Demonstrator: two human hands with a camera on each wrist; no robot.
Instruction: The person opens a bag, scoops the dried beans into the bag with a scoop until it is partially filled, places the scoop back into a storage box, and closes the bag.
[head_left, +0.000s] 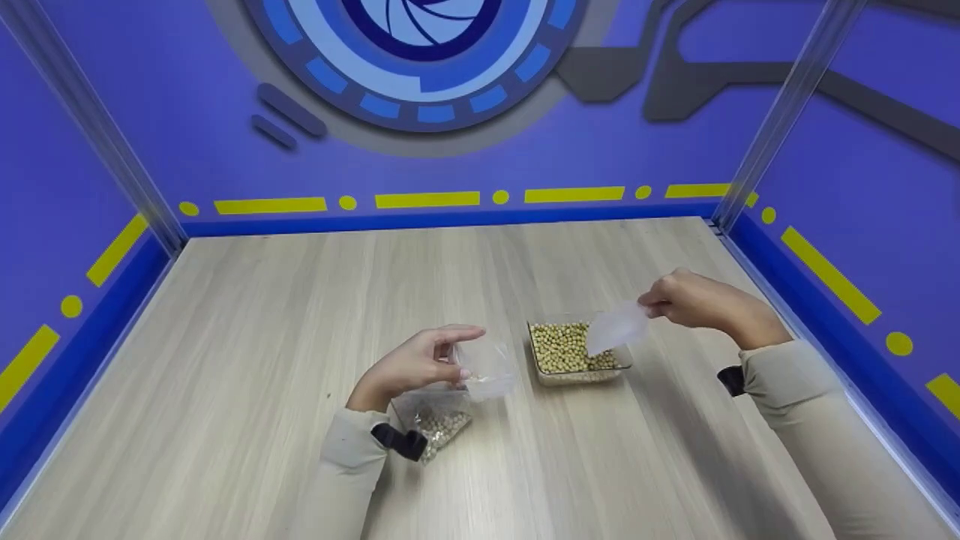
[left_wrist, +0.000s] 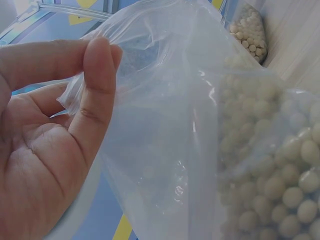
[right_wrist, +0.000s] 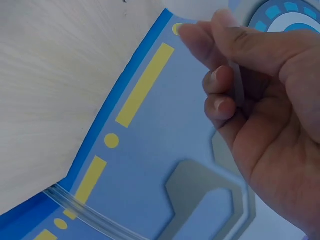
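My left hand (head_left: 416, 367) holds a clear plastic bag (head_left: 487, 367) at its mouth, left of a clear rectangular dish (head_left: 577, 379) of dried peas (head_left: 559, 346). In the left wrist view, thumb and fingers are at the edge of this bag (left_wrist: 150, 130). My right hand (head_left: 686, 300) pinches a translucent white scoop (head_left: 616, 330), its blade slanting down over the dish and overlapping the peas. The right wrist view shows the scoop's handle (right_wrist: 238, 85) between the curled fingers. A second clear bag (head_left: 439, 427), part filled with peas, lies under my left wrist.
The light wood tabletop (head_left: 285, 322) is bounded by blue panels (head_left: 420, 169) with yellow marks at the back and both sides. Metal posts (head_left: 780, 112) stand at the back corners. A small dark speck (head_left: 328, 394) lies on the table left of my left hand.
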